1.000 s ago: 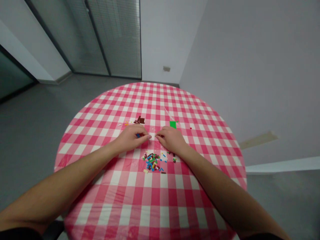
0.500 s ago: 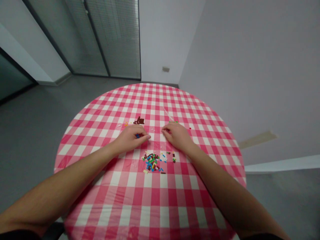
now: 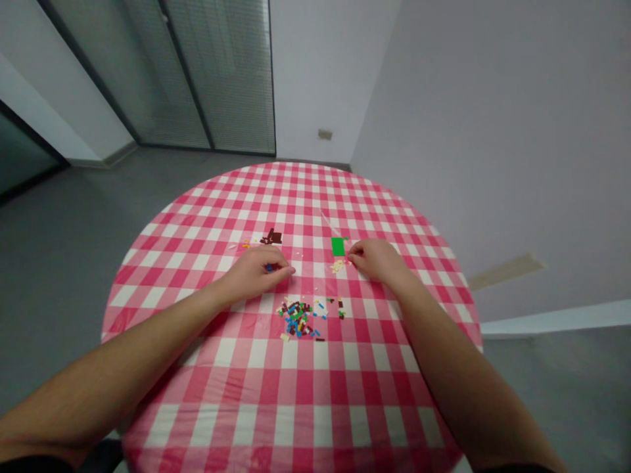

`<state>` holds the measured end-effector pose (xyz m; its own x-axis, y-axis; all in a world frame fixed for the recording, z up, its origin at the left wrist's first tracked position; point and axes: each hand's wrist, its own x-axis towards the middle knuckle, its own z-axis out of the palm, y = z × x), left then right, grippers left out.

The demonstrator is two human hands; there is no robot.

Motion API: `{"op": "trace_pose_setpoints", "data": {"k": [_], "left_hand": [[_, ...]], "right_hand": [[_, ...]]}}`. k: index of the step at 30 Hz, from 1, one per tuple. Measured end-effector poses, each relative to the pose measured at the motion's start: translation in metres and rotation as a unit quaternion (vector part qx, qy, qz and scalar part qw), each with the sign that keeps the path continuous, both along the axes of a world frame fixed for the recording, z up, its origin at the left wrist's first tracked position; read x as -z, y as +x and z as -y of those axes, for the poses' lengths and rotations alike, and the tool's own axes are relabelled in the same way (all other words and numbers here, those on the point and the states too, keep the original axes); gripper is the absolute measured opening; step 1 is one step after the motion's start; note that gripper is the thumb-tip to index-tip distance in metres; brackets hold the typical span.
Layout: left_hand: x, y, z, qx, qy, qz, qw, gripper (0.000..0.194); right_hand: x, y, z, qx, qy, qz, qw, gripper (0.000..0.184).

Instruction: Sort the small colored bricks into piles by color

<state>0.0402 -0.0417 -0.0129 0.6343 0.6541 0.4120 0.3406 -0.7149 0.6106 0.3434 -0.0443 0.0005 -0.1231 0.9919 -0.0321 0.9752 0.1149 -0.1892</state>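
- Green plate [image 3: 338, 247]: flat, rectangular.
- Cream pieces [image 3: 338, 265]: small, loosely heaped.
- My left hand [image 3: 259, 269] and right hand [image 3: 378, 261] curl narrowly; whether holding anything, I can't tell.

Left sleeve [image 3: 37, 458], right sleeve [image 3: 515, 467] black, short; forearms [image 3: 162, 341], left hand [image 3: 254, 270], right hand [image 3: 377, 259] bare.

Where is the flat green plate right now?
In the head view, the green plate lies on the checkered tablecloth, just left of the right hand and beyond the cream pieces.
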Motion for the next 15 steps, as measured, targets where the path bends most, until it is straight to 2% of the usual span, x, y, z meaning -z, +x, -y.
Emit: {"op": "trace_pose_setpoints", "data": {"k": [4,11,15], "left_hand": [[-0.002,0.001,0.001,0.023,-0.004,-0.018,1.000,0.022],[-0.009,-0.002,0.002,0.139,-0.028,-0.105,0.984,0.015],[-0.011,-0.004,0.003,0.170,-0.043,-0.151,0.973,0.015]], "right_hand": [[0.000,0.001,0.000,-0.005,0.000,-0.031,1.000,0.019],[0.001,0.001,-0.001,0.016,-0.010,-0.043,0.999,0.020],[0.002,-0.002,-0.001,0.010,0.016,-0.055,0.998,0.024]]}}
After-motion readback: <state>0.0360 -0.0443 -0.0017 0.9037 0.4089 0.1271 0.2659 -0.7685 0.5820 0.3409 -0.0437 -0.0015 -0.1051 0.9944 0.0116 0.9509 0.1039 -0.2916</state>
